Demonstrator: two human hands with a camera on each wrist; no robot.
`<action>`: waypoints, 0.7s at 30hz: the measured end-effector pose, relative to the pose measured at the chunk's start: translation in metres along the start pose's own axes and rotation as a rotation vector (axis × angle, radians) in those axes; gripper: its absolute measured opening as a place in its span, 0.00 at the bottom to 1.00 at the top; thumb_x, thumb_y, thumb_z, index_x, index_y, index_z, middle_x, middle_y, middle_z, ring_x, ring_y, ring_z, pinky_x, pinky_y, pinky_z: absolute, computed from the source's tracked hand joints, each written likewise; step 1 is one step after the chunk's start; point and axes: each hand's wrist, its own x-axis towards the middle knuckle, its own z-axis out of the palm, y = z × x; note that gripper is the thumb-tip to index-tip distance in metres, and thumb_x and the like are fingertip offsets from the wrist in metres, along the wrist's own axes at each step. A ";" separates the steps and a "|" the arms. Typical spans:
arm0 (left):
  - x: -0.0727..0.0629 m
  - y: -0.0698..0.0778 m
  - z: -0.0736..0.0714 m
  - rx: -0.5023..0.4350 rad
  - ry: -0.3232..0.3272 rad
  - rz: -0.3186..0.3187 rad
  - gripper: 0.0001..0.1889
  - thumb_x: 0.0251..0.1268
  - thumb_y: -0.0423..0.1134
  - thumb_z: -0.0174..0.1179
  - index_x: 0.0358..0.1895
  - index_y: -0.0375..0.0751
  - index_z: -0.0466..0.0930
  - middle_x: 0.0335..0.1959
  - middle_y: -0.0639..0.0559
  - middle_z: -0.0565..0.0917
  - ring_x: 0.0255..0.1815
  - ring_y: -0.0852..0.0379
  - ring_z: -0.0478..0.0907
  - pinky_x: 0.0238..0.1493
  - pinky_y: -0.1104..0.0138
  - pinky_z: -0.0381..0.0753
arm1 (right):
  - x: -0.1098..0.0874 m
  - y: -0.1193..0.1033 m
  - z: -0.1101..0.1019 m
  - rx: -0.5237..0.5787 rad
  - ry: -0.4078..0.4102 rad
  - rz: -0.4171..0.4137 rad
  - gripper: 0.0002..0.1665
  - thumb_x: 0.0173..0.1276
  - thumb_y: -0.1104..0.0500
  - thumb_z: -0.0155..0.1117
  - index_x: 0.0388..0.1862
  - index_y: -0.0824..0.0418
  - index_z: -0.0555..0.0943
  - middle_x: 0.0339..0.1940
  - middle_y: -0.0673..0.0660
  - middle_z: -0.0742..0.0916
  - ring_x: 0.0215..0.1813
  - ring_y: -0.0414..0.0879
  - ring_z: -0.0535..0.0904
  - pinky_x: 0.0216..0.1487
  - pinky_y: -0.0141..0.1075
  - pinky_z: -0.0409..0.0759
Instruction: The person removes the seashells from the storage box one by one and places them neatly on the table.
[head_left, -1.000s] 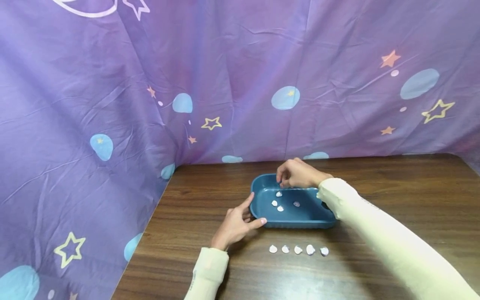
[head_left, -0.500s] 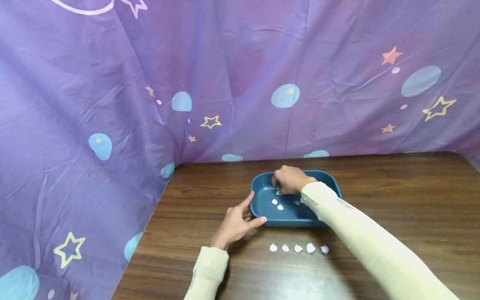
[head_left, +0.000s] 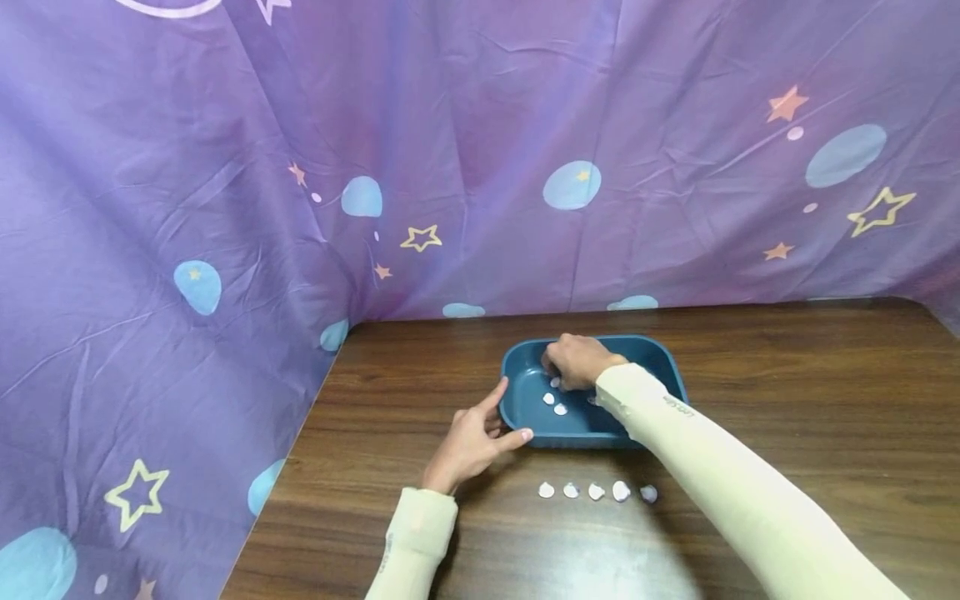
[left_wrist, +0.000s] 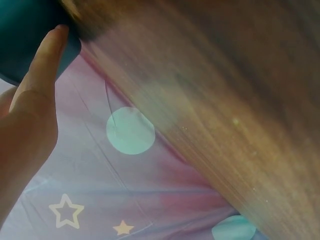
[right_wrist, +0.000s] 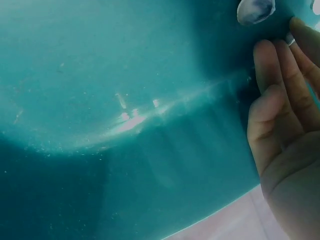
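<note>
A blue oblong tray (head_left: 585, 438) stands on the table with several small white seashells inside. Two of those seashells (head_left: 554, 404) lie near its left end, and a third is close to the right hand. My left hand (head_left: 467, 446) rests at the tray's left end, thumb and index finger stretched along its rim. In the left wrist view a straight finger (left_wrist: 42, 70) lies on its outer wall. My right hand (head_left: 579, 361) reaches down inside, fingers bent. The right wrist view shows a white seashell edge (right_wrist: 290, 39) between its fingertips and another seashell (right_wrist: 256, 11) beside them.
In front of the tray, several white seashells (head_left: 596, 491) form a row on the brown wooden table (head_left: 420, 358). A purple curtain (head_left: 480, 167) with stars and blue spots hangs behind and to the left. The right sleeve (head_left: 712, 450) crosses over the tray's right side.
My right hand has come down from above the tray's back rim into the tray, then barely shifted. The left hand stays at the tray's left end.
</note>
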 end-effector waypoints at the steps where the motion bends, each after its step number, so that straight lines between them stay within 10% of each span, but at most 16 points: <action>1: 0.000 0.000 0.000 0.000 0.000 -0.002 0.47 0.62 0.52 0.70 0.80 0.49 0.53 0.70 0.34 0.74 0.65 0.47 0.80 0.64 0.62 0.83 | 0.000 0.000 0.000 0.002 0.006 -0.004 0.06 0.58 0.59 0.76 0.29 0.53 0.85 0.25 0.48 0.86 0.29 0.42 0.79 0.33 0.39 0.83; 21: 0.000 0.000 0.001 -0.021 0.025 0.036 0.47 0.61 0.49 0.71 0.80 0.44 0.55 0.65 0.31 0.77 0.64 0.45 0.81 0.63 0.59 0.84 | -0.008 0.001 -0.004 0.083 0.032 -0.045 0.09 0.53 0.67 0.74 0.30 0.55 0.85 0.24 0.47 0.85 0.28 0.39 0.77 0.30 0.33 0.80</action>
